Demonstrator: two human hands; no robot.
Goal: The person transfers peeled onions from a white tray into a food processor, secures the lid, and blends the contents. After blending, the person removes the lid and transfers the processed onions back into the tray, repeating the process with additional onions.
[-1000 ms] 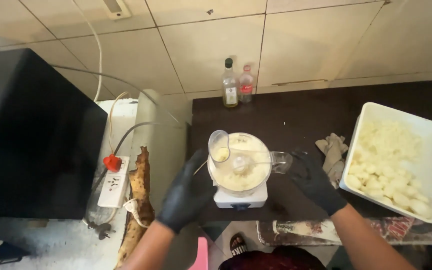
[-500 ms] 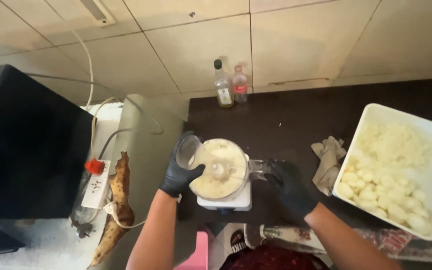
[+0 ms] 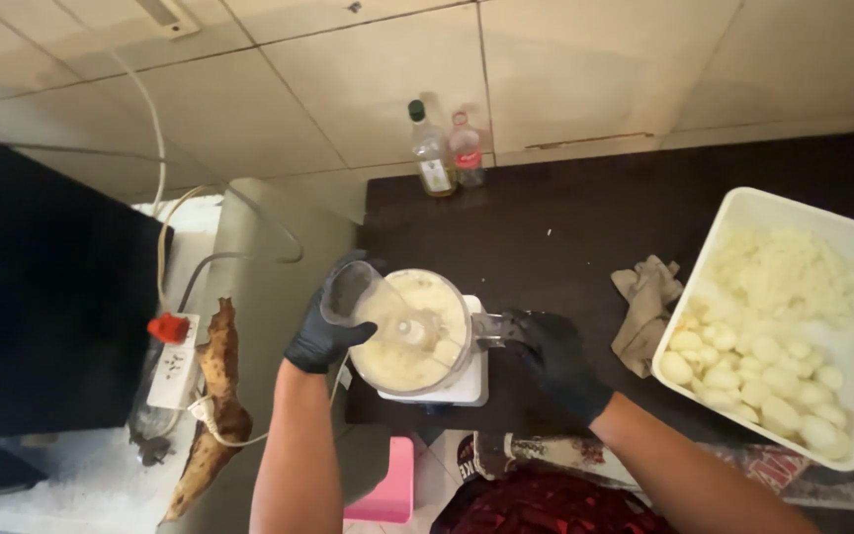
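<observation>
Now both gloved hands are gripping a food processor [image 3: 417, 336] on the dark counter [image 3: 565, 227].

Left hand [image 3: 323, 331] is wrapping around the bowl's side by the clear feed tube [image 3: 351, 294]; right hand [image 3: 555, 358] is closing on the bowl's handle [image 3: 491, 329]. Pale mash is filling the bowl. Just right, a rag [image 3: 644, 307] and a white tray [image 3: 743, 213] of peeled pieces are lying.

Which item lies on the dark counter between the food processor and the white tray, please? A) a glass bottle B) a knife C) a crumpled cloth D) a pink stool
C: a crumpled beige cloth lies on the dark counter between the food processor and the white tray of pale peeled pieces.
</observation>
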